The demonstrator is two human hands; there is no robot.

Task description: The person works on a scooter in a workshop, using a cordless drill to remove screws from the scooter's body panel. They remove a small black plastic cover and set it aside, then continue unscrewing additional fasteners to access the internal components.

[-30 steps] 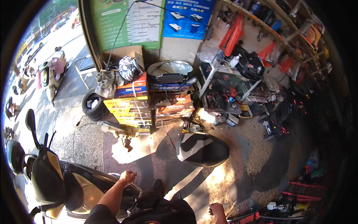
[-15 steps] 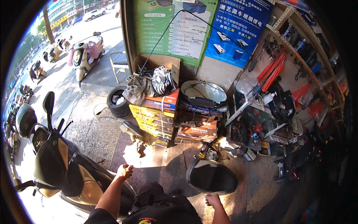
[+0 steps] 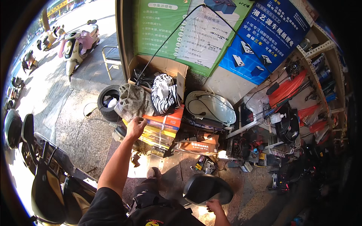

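Note:
My left hand (image 3: 137, 125) reaches forward with its fingers loosely apart and nothing visible in it, just short of a crumpled grey cloth (image 3: 134, 98); whether the fingertips touch it is unclear. The cloth lies beside a black-and-white striped bundle (image 3: 163, 94) on stacked orange and yellow boxes (image 3: 160, 132), with an open cardboard carton (image 3: 178, 68) behind. My right hand (image 3: 214, 206) is lower down, fingers curled and seemingly empty, in front of a black cushioned seat (image 3: 205, 187) on the floor.
A black scooter (image 3: 47, 192) stands at my left, more scooters (image 3: 71, 52) outside. A tire (image 3: 107, 113), a white basin (image 3: 209, 107) and wall posters (image 3: 162, 30) are ahead. Cluttered shelving (image 3: 326, 90) and tools fill the right, with parts (image 3: 205, 165) on the floor.
My left hand has risen and moved forward toward the grey cloth. The view has shifted, bringing the box stack closer and the scooter beside me lower toward the left edge.

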